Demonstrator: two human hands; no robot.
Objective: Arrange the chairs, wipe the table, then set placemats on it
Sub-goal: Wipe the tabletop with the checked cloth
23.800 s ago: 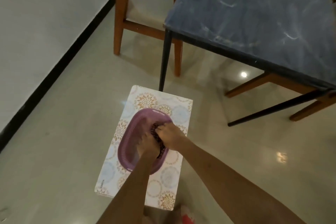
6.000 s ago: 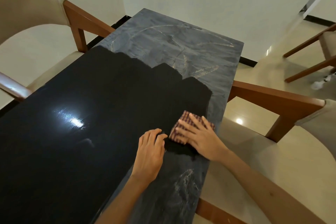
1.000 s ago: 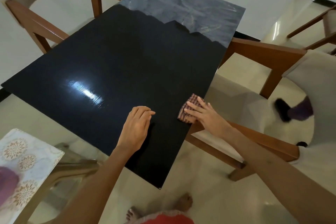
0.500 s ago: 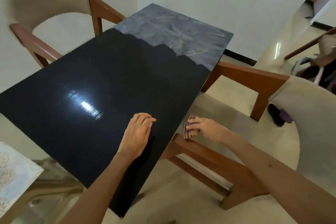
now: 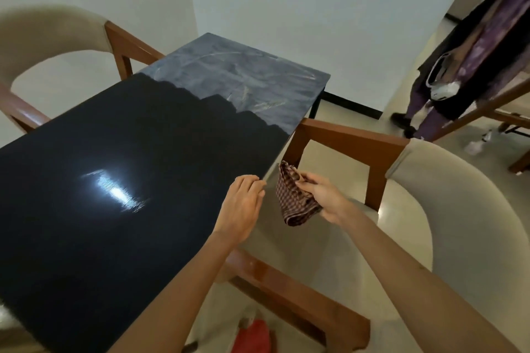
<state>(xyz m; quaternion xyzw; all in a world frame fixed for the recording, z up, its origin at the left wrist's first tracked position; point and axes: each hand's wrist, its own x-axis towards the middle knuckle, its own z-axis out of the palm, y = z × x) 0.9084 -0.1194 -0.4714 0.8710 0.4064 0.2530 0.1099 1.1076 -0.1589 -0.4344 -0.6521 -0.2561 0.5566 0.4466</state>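
Note:
The black table (image 5: 120, 209) fills the left half of the view; its near part is glossy and dark, its far end (image 5: 243, 86) is grey and streaky. My left hand (image 5: 243, 206) rests flat on the table's right edge, fingers straight. Just off that edge, my right hand (image 5: 321, 195) grips a crumpled red checked cloth (image 5: 292, 200), which hangs over the seat of the chair (image 5: 407, 198) to the right. That chair has a brown wooden frame and beige padding.
A second beige chair with a wooden frame (image 5: 57, 37) stands at the table's left side. A person in dark and purple clothes (image 5: 464, 66) stands at the far right by another wooden chair (image 5: 504, 112). White walls meet behind the table.
My right hand has lifted the cloth off the table's edge and now holds it bunched in the air over the chair seat. My left hand stays on the table edge.

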